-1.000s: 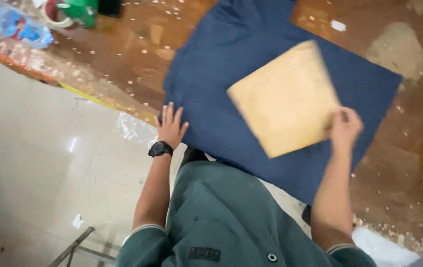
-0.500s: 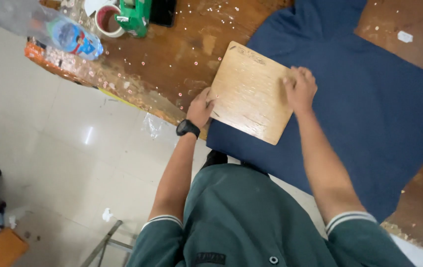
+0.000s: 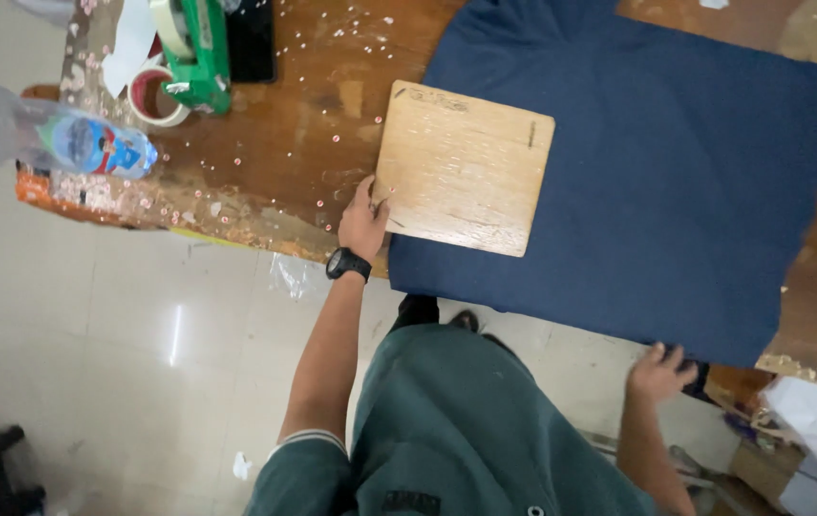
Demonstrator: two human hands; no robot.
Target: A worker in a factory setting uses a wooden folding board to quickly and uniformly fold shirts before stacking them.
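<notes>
Wood: from the head view I see one worn brown table (image 3: 303,143), its top scattered with small pale specks and its near edge chipped and stained.
Board count: one, a light plywood board (image 3: 464,167), squarish, with scuffed grain and a short dark mark near its far right corner.
Board place: it lies flat, partly on the bare table at its left side and partly on the blue cloth, near the table's front edge.
Cloth count: one, a dark navy cloth (image 3: 676,182), spread flat and smooth, covering most of the table's right half and reaching the near edge.
Left hand: my left hand (image 3: 363,222), with a black watch (image 3: 347,264) on the wrist, rests at the board's near left corner; fingers touch its edge, and I cannot tell whether they pinch it or only press on it.
Right hand: my right hand (image 3: 658,371) is at the cloth's near edge, low at the table's front; fingers curl over the hem, apparently gripping the cloth, well apart from the board.
Bottle count: one clear plastic bottle (image 3: 64,139) with a blue label, lying at the table's left end.
Tape count: one green tape dispenser (image 3: 200,53) at the far left, with a white-rimmed roll (image 3: 155,97) just beside it.
Clothing: a green shirt (image 3: 466,430) fills the bottom of the view.
Floor: pale glossy tiles (image 3: 122,363) below the table.
</notes>
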